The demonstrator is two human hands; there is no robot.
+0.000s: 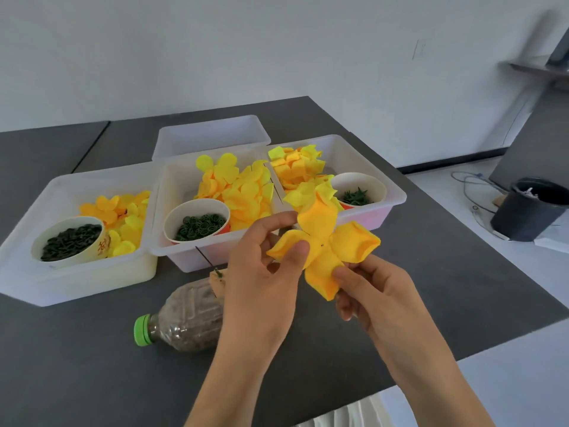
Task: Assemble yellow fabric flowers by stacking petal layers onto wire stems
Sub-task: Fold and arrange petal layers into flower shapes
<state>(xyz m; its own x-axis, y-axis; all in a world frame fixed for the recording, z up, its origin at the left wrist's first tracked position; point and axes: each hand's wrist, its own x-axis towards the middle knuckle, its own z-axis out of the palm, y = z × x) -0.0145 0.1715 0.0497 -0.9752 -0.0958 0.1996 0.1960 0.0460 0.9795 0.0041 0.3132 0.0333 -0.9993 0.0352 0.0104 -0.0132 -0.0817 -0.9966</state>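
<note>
A four-lobed orange-yellow fabric petal layer [323, 245] is held up above the dark grey desk [431, 288] between both hands. Its left lobe is pinched by the thumb and fingers of the left hand [261, 272], and its lower lobe is pinched by the thumb and fingers of the right hand [375, 291]. A small dark hole is seen at the centre of the layer.

Just behind the left hand, a clear plastic bottle with a green cap [181, 318] is laid on its side on the desk, filled with brownish material; a thin dark wire stem [207, 260] is seen rising at a slant from near its far end.

Beyond the hands, translucent white plastic trays are set side by side. In the tray [27, 251] far to the left of the left hand, loose yellow petals and a paper cup of dark green pieces [70, 238] are held. In the middle tray [172, 192], a heap of yellow round petals [240, 186] and a paper cup of green rings [197, 224] are kept. In the tray [388, 186] beyond the right hand, square-cut yellow fabric pieces [295, 164] and a paper cup of green spiky parts [358, 191] are found. A fourth tray [212, 131] is placed behind these; its contents cannot be made out.

A black bin [529, 211] is stood on the floor well to the right of the right hand.
</note>
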